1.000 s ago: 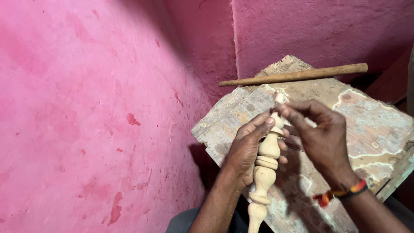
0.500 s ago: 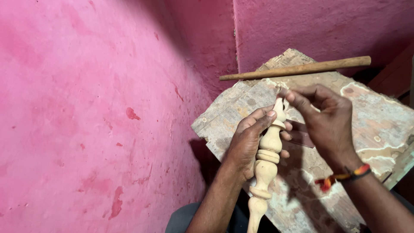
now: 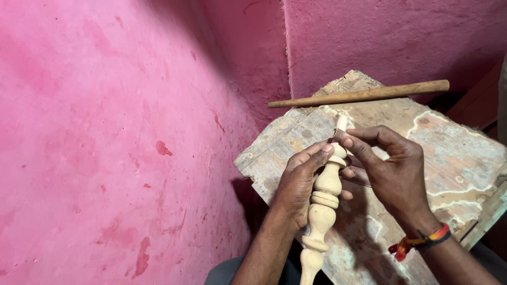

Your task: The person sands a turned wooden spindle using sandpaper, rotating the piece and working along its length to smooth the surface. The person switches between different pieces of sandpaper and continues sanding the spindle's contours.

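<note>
A person sat in a corner of rough pink walls (image 3: 116, 132), holding a pale turned wooden spindle (image 3: 323, 211) nearly upright over a worn, paint-blotched table (image 3: 454, 158). The spindle's long axis ran from near, low between the person's forearms, up and slightly right toward the far wall, with its narrow tip (image 3: 341, 123) farthest away. The left hand (image 3: 298, 184) was wrapped around the spindle's upper bulges from the left, fingers closed on it. The right hand (image 3: 393, 171) came in from the right, thumb and forefinger pinched together at the neck just below the tip; whether a small scrap was held there could not be made out. Both hands met at the spindle's far end, the left lower down. A red and orange thread band (image 3: 420, 243) circled the right wrist. Farther back, well apart from the hands, a long brown wooden rod (image 3: 359, 95) lay across the table's far edge, left to right. No containers were in sight.
</note>
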